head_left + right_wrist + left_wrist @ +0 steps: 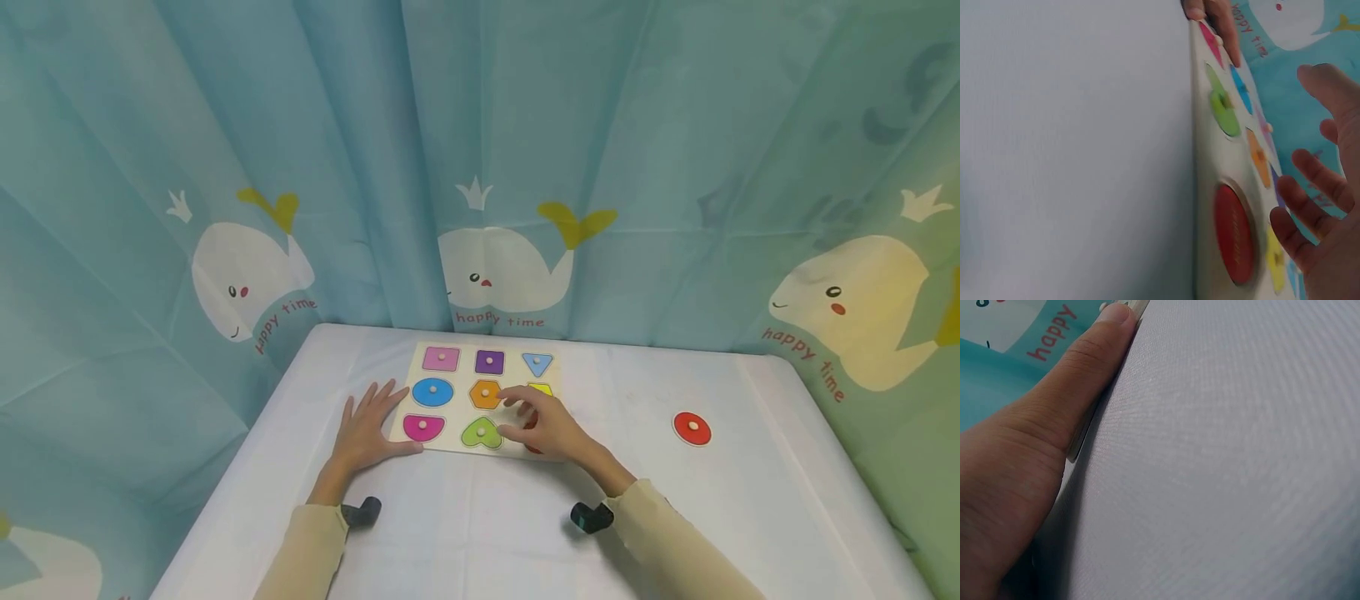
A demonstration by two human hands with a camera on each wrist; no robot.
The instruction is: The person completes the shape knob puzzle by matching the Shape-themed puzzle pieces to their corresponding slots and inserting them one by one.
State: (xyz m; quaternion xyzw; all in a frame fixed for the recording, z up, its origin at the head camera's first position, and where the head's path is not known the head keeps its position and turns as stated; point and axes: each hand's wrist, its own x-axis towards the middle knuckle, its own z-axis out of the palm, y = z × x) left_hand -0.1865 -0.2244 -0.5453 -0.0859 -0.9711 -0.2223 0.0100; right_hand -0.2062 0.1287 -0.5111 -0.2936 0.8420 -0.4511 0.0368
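A cream knobbed puzzle board [454, 421] lies on the white-covered table. My left hand [367, 432] rests at its left edge with fingers spread, the thumb along the front edge. Over the board's front right part, my right hand [553, 427] hovers with thumb and fingers apart and nothing between them. Near its fingertips are a green heart [491, 435] and an orange hexagon [476, 400]. Below it, in the right wrist view, is a red round recess [1234, 237] without a knob. A red round piece [684, 433] with a knob lies on the table to the right.
Other knobbed pieces sit in the board: a blue oval [423, 398], a magenta half-round [414, 433], a pink rectangle [433, 364], a purple square [482, 368], a light blue triangle [537, 369] and a yellow piece [1277, 256]. A whale-print curtain [360, 108] hangs behind the table [465, 533].
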